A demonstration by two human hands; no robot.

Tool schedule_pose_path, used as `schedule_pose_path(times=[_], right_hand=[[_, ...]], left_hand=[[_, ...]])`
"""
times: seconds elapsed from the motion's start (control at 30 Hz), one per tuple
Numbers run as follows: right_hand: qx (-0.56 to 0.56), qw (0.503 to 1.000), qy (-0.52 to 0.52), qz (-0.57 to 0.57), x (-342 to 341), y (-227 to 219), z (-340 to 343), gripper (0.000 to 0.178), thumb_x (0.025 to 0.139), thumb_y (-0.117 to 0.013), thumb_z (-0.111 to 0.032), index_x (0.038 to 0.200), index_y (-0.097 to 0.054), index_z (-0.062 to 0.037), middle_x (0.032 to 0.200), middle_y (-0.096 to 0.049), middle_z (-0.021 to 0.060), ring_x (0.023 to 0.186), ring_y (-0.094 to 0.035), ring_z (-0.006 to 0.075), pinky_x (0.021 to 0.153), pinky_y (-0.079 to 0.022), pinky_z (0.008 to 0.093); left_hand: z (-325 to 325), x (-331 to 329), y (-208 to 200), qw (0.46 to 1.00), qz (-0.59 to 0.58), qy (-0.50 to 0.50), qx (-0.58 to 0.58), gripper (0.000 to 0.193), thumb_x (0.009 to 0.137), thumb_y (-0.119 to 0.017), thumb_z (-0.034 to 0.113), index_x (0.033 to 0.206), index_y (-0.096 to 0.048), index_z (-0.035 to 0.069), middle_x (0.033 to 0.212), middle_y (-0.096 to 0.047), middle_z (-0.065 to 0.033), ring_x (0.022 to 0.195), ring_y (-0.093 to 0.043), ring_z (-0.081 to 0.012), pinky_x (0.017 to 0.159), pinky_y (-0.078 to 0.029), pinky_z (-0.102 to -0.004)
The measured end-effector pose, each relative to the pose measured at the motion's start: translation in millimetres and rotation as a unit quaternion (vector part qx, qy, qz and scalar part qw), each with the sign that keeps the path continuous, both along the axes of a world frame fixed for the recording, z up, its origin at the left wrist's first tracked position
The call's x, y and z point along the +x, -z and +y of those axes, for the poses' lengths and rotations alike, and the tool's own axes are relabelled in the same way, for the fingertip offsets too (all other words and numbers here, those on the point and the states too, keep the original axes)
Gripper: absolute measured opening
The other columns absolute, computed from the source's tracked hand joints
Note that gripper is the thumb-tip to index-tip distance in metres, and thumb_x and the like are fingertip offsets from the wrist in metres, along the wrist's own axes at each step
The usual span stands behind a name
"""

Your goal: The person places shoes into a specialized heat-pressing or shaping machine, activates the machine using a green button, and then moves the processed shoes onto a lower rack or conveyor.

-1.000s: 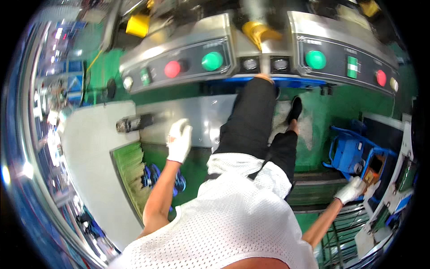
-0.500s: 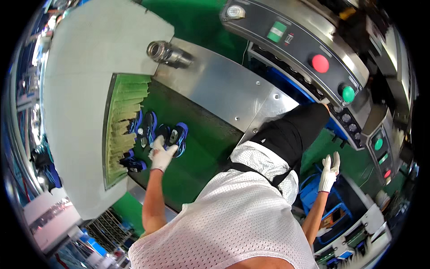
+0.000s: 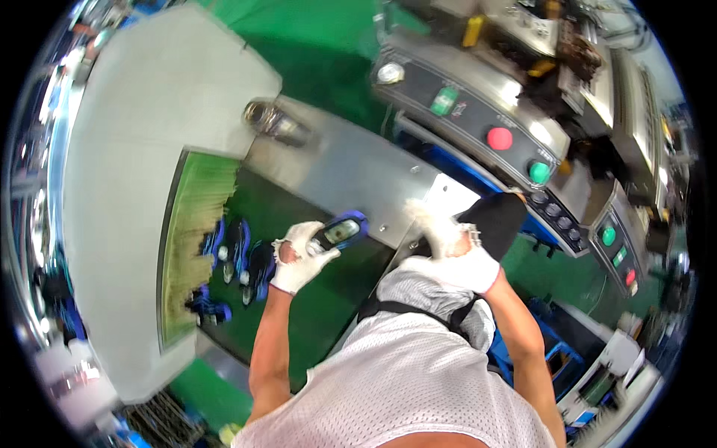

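Between the fingers and thumb of my white-gloved left hand (image 3: 300, 257) is a dark sports shoe (image 3: 345, 230) with a blue-purple sole edge, lifted over the green conveyor belt with its opening facing up. My right hand (image 3: 455, 254), also gloved, is apart from the shoe, in front of my body. Its fingers are stretched forward and blurred, with nothing seen in them. To the left of my left hand, several similar shoes (image 3: 258, 272) rest on the belt (image 3: 328, 299). Some sit partly under the green strip curtain (image 3: 198, 246) of a pale machine housing.
A metal cylinder (image 3: 278, 123) lies on the steel plate (image 3: 351, 175) beyond the belt. At right, a control panel (image 3: 470, 119) carries red and green buttons. Blue crates or frames (image 3: 553, 347) are low on the right. The pale housing (image 3: 142, 119) fills the left side.
My left hand has taken hold of a shoe and moved it right, away from the others. My right hand has swung in from the far right to the front of my body.
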State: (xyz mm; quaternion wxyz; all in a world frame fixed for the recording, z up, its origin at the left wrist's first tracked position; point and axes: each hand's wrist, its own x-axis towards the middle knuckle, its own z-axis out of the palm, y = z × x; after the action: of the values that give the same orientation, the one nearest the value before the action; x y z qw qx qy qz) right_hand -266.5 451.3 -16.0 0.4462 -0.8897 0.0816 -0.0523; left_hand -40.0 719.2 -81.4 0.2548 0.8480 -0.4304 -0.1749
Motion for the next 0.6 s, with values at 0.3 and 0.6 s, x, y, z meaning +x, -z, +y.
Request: schedule_pose_path(times=[0.3,0.6], right_hand=[[0.126,0.983,0.134,0.004,-37.2,-34.4,-68.1,0.083,0.089,-0.08,-0.04,0.151,-0.046,0.0019,0.128,-0.069,0.0232,0.112,-0.07,0.038,0.095,-0.055,0.0426],[0.731,0.522,0.31,-0.311,-173.1,-3.4,-14.4,0.088,0.079,-0.092,-0.02,0.151,-0.046,0.0024,0.136,-0.064,0.0282,0.12,-0.067,0.0472,0.104,-0.056,0.0594]], left_hand=[[-259.4,-18.4,-158.9,0.852,-0.06,0.491,-0.172,0.057,0.082,-0.087,0.031,0.126,-0.067,0.001,0.12,-0.071,-0.0202,0.114,-0.067,-0.0397,0.099,-0.055,-0.048],[-491.5,0.6,-185.6,0.856,-0.194,0.415,-0.242,0.033,0.098,-0.07,0.016,0.128,-0.066,0.002,0.123,-0.069,-0.0213,0.113,-0.068,-0.0401,0.099,-0.054,-0.0427]])
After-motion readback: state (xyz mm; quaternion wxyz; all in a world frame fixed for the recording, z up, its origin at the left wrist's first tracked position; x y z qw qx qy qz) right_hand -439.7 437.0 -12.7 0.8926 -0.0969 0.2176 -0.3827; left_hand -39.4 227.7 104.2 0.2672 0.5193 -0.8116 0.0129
